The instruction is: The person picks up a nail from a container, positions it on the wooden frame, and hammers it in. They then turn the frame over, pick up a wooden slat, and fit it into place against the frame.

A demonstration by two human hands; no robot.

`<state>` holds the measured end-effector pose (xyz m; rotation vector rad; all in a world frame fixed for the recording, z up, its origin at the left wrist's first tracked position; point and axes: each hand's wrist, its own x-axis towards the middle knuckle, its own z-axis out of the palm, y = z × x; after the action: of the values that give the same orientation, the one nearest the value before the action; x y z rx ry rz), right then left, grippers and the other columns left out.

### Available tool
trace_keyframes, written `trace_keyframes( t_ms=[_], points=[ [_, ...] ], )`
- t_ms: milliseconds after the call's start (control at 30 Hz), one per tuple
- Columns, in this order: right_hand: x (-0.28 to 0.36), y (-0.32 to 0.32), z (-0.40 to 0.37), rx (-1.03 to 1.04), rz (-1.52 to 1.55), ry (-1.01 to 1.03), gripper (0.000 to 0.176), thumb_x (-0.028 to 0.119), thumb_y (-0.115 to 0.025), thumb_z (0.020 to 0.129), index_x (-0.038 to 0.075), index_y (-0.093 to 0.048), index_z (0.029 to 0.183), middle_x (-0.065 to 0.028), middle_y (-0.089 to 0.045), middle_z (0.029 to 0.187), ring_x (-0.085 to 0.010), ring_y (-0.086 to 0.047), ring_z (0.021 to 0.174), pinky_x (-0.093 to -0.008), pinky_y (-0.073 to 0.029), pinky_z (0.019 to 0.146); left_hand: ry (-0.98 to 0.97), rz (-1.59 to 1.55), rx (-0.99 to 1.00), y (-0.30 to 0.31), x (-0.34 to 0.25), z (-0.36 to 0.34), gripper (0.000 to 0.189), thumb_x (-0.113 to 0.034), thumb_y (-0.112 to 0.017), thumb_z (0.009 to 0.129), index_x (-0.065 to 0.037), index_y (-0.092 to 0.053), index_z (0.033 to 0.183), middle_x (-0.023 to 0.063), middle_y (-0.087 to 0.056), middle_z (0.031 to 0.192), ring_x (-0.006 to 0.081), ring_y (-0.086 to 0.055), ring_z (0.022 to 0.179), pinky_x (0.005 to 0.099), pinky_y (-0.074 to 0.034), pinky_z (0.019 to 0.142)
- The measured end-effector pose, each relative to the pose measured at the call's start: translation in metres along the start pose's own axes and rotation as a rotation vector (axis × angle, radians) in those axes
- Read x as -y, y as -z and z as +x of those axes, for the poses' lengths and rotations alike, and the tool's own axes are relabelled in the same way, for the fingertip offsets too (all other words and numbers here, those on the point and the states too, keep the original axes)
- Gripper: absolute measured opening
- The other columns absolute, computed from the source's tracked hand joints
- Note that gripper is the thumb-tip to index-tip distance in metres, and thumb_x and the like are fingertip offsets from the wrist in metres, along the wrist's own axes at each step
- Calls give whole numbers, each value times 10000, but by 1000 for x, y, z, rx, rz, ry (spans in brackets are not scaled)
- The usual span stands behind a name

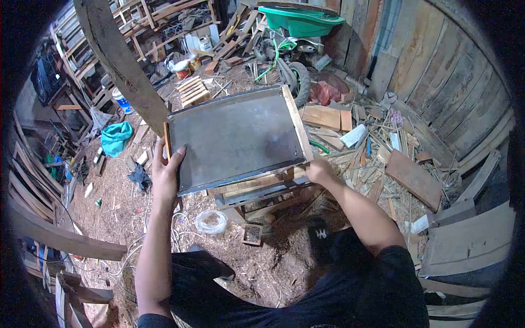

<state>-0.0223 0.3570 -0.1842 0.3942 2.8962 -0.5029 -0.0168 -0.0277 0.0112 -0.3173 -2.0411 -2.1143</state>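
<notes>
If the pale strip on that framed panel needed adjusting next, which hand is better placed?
Probably the right hand: it is at the near end of the pale strip, while the left hand grips the opposite edge of the framed panel.

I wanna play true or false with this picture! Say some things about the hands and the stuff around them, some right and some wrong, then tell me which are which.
1. The left hand holds the flat, grey rectangular panel with wooden edging. True.
2. The right hand is empty. False: the right hand holds the panel too, near its right edge.
3. The big green plastic tub is beside the person's feet. False: the tub is at the back, near the brown plank wall.
4. A small square wooden box is on the littered floor. True.
5. The person's short sleeves are bright yellow. False: the sleeves are dark.
</notes>
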Motion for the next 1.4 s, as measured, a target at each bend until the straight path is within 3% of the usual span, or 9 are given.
trace_keyframes(
  t_ms=[67, 167, 233, 300, 367, 467, 700, 867, 1400],
  points=[
    [-21, -19, 21, -290, 88, 163, 264, 187, -613, 839, 0, -661, 1019, -229, -677, 1019, -408, -643, 991, -474, -517, 859, 0, -7, 8, 0, 0, 0, 491, -124, -633, 916, -55, -452, 1367, 124, -612, 1178, 198, -621, 1024, 323, -498, 902],
    [-12, 13, -3, -521, 292, 185, 153, 157, -697, 826, 29, -649, 894, -220, -671, 828, -390, -672, 831, -473, -519, 758, 17, 24, -2, 1, -1, -1, 488, -134, -637, 916, -42, -457, 1360, 128, -608, 1198, 198, -611, 1048, 324, -489, 917],
    [-13, 36, -14, -452, 442, 111, 150, 141, -680, 822, 18, -652, 903, -218, -666, 813, -370, -672, 800, -463, -501, 714, -6, 17, 8, 5, 5, 2, 488, -142, -639, 915, -31, -458, 1355, 131, -604, 1198, 200, -605, 1060, 327, -484, 926],
    [-19, 48, -16, -636, 637, 166, 187, 158, -692, 845, -7, -650, 920, -236, -657, 810, -368, -667, 782, -446, -496, 708, -34, 4, 17, 8, 9, 3, 489, -149, -641, 915, -20, -458, 1350, 133, -600, 1198, 202, -599, 1071, 330, -479, 934],
    [-4, 89, -56, -605, 518, 97, 168, 133, -677, 882, -23, -648, 938, -202, -679, 804, -303, -682, 769, -393, -503, 707, -13, 33, 1, 9, 10, 3, 497, -153, -646, 909, -2, -457, 1344, 137, -593, 1197, 203, -589, 1083, 333, -469, 950],
    [-11, 100, -73, -561, 838, 154, 130, 107, -673, 919, -5, -644, 979, -66, -691, 781, -111, -614, 681, -307, -460, 592, 2, 26, -6, 6, 6, 0, 499, -154, -649, 907, -1, -460, 1342, 137, -590, 1189, 205, -594, 1066, 330, -473, 940],
    [9, 132, -136, -571, 1071, 256, 209, 204, -597, 995, 29, -627, 1104, 24, -556, 698, -44, -433, 554, -235, -361, 496, -36, 152, -37, 3, -4, -4, 505, -160, -659, 901, -15, -465, 1345, 140, -589, 1190, 200, -597, 1059, 334, -487, 922],
    [37, 153, -170, -737, 754, 452, 428, 53, -492, 995, 70, -499, 1423, -77, -588, 762, -125, -497, 632, -293, -474, 624, -2, 24, 3, 4, 3, -5, 505, -167, -657, 914, -24, -449, 1352, 133, -594, 1181, 189, -595, 1062, 324, -494, 915],
    [37, 144, -201, -667, 578, 457, 485, -18, -492, 955, 161, -553, 1401, -78, -596, 756, -103, -467, 587, -270, -440, 590, -6, -4, 30, 2, -3, -20, 493, -138, -629, 929, -31, -434, 1368, 124, -585, 1197, 188, -592, 1080, 324, -482, 933]
  ],
)
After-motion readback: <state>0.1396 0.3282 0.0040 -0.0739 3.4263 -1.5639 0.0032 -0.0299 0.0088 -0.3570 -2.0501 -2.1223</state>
